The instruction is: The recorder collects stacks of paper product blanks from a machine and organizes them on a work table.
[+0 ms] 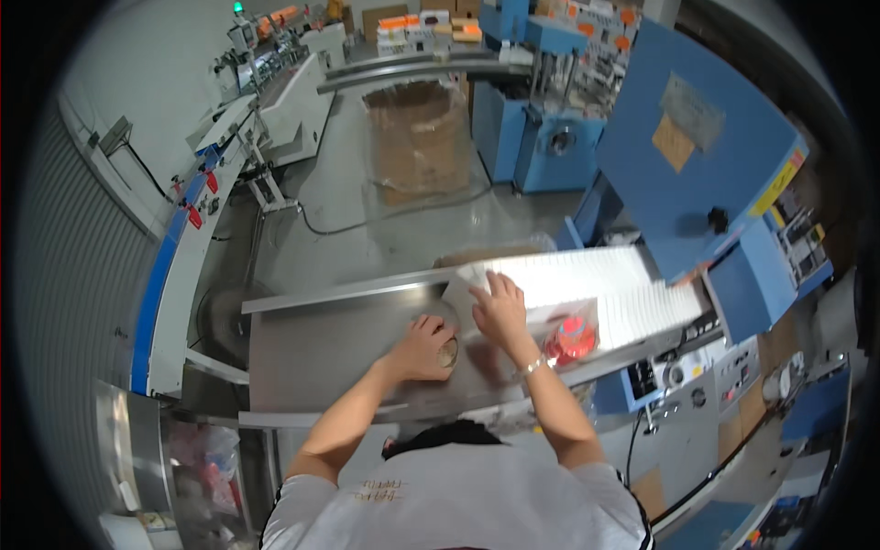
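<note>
Over the metal tray (330,348), my left hand (417,350) is closed around a small round tan object (447,352), perhaps a roll of tape; the fingers cover much of it. My right hand (501,316), with a bracelet at the wrist, reaches to the near end of a long row of thin white pieces (577,273). Its fingers are stretched and apart, touching the slanted end pieces, and I see nothing gripped in them. Just right of this wrist, a clear-walled box holds a bright red item (573,337), its kind unclear.
A blue machine panel (687,137) rises at the right end of the tray. Beyond the tray stand a large brown carton (419,137) lined with plastic and another blue machine (559,151). A white and blue conveyor (174,275) runs along the left. A cable (367,227) crosses the floor.
</note>
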Tool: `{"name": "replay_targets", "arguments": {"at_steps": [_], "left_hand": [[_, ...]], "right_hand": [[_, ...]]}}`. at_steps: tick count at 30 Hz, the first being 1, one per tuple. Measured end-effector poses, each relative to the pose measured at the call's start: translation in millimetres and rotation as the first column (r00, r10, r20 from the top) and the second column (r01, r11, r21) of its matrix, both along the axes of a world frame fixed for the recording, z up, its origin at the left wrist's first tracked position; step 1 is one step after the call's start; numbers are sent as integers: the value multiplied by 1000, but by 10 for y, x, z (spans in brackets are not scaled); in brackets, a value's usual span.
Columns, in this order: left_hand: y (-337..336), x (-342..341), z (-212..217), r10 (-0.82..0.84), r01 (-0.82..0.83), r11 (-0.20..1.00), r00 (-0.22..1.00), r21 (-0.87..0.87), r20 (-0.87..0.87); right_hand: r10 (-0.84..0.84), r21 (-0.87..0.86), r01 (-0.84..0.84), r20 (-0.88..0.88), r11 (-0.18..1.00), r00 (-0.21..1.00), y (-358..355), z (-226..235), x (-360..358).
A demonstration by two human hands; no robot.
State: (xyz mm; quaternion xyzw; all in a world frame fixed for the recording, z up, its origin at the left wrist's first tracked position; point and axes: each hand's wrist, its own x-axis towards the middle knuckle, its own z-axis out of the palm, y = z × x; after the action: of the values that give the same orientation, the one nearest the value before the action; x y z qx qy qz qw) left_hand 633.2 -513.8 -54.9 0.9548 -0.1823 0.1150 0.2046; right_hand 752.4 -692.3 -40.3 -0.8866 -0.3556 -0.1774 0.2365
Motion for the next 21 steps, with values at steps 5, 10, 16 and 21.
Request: {"name": "replay_targets", "arguments": {"at_steps": [5,10,16,21], "left_hand": [[34,-269,414,-98,85,994,960,-63,-262],[46,490,168,-59,-653,395,684,-646,-727],[-262,880,11,-183,-784,108,589,-611,-787],[-448,989,91,-79,-764,57,638,-643,-766]], "right_hand": [[3,-22,-3,-9,1000,1000,70,110,6],[-74,-100,77,36,992,997,113,-19,-13],[99,168,-92,-31,981,995,-351,222,-164],[-182,180,187,-47,966,982,-1367,512,287]]}}
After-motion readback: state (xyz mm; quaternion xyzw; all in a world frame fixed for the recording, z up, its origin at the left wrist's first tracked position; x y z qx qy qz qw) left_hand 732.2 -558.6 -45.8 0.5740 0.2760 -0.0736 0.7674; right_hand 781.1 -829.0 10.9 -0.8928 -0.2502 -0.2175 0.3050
